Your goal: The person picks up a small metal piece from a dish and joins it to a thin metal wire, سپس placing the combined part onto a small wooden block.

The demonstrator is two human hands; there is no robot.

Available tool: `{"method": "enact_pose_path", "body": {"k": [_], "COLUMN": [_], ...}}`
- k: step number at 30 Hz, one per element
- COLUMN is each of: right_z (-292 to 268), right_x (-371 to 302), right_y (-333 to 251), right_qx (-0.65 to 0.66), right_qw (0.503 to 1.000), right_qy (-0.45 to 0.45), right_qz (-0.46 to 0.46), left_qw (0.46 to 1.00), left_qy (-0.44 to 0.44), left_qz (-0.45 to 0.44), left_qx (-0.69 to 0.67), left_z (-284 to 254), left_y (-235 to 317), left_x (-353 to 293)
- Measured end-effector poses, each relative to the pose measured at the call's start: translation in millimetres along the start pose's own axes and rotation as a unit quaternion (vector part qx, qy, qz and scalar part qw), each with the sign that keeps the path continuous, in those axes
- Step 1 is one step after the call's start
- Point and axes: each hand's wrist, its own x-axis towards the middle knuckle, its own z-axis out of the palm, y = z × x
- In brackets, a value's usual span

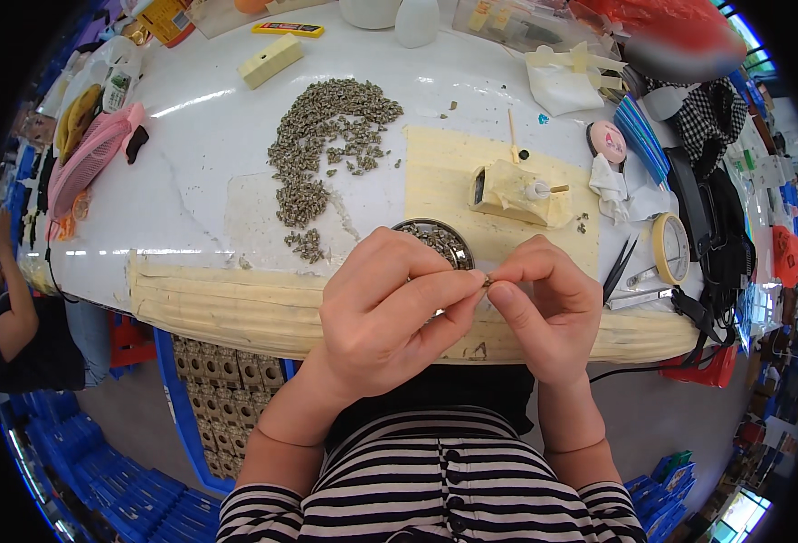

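Your left hand and right hand met just above the table's near edge, both pinched shut on one tiny dark part held between thumb and forefinger tips; what kind of part it was, the picture was too small to tell. Your other fingers were curled in. Such a pinch likely went best with your wrists steadied and the part kept over the table, so a slip would land there and not on the floor. Just behind your knuckles sat a round tin of the same small grey pieces, half hidden by your left hand. Farther back lay a wide heap of them. To the right stood a tape-wrapped block, and near the right rim a tape roll beside tweezers.
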Motion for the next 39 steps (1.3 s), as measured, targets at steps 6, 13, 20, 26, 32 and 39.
{"method": "enact_pose_path", "body": {"k": [6,13,20,26,32,39], "right_z": [4.2,8.5,9.0,1.0,2.7,9.0], "right_x": [3.2,3.3,3.2,1.7,0.9,2.6], "right_y": [-2.8,-2.5,-1.7,0.1,0.5,-2.9], "right_qx": [-0.208,-0.277,-0.258,-0.098,-0.160,-0.291], "right_qw": [0.956,0.927,0.939,0.992,0.977,0.918], "right_qy": [0.022,0.036,0.041,-0.011,0.029,0.036], "right_qz": [-0.203,-0.251,-0.222,-0.074,-0.135,-0.267], "left_qw": [0.999,0.997,0.998,1.000,1.000,0.999], "left_qy": [0.024,0.036,0.030,0.000,0.006,0.018], "left_qz": [-0.023,-0.065,-0.054,0.005,0.007,-0.044], "left_qx": [0.024,0.023,0.015,-0.006,0.015,0.013], "left_z": [2.3,2.2,0.4,-2.0,2.2,1.9], "left_y": [0.4,2.4,1.4,-0.4,-1.3,-0.1], "left_x": [-0.5,-0.9,-1.6,0.3,-1.0,-1.8]}}
